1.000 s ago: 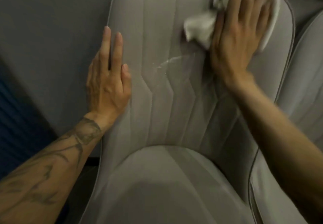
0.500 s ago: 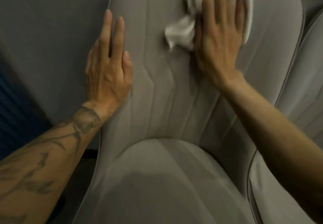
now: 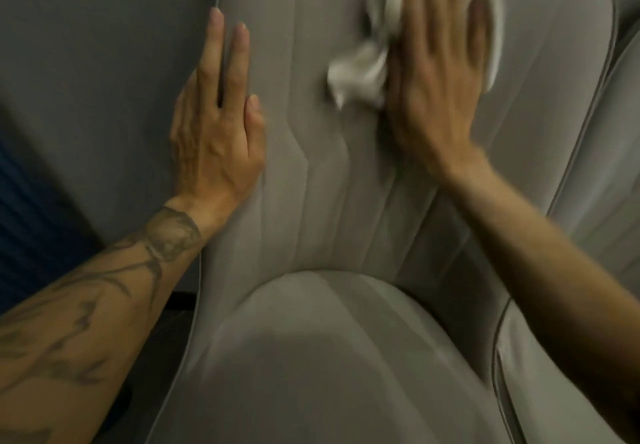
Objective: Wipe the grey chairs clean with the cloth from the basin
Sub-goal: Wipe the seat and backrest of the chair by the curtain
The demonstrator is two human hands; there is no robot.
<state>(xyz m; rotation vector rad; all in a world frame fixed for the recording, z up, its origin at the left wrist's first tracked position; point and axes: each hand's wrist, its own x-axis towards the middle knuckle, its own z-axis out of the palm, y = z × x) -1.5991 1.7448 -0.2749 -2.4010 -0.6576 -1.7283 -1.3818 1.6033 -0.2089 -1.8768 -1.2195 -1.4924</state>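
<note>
The grey chair (image 3: 346, 184) is matt, smooth stitched upholstery; the white cloth (image 3: 360, 69) is soft, crumpled fabric.

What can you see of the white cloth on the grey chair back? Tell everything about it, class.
The crumpled white fabric cloth is pressed against the upper part of the grey padded chair's backrest by the flat right hand, whose straight fingers cover most of it. A bunched, wrinkled tail sticks out on the thumb side, and a strip shows along the hand's far edge. It looks soft and thin. Blur hides whether it is wet.
</note>
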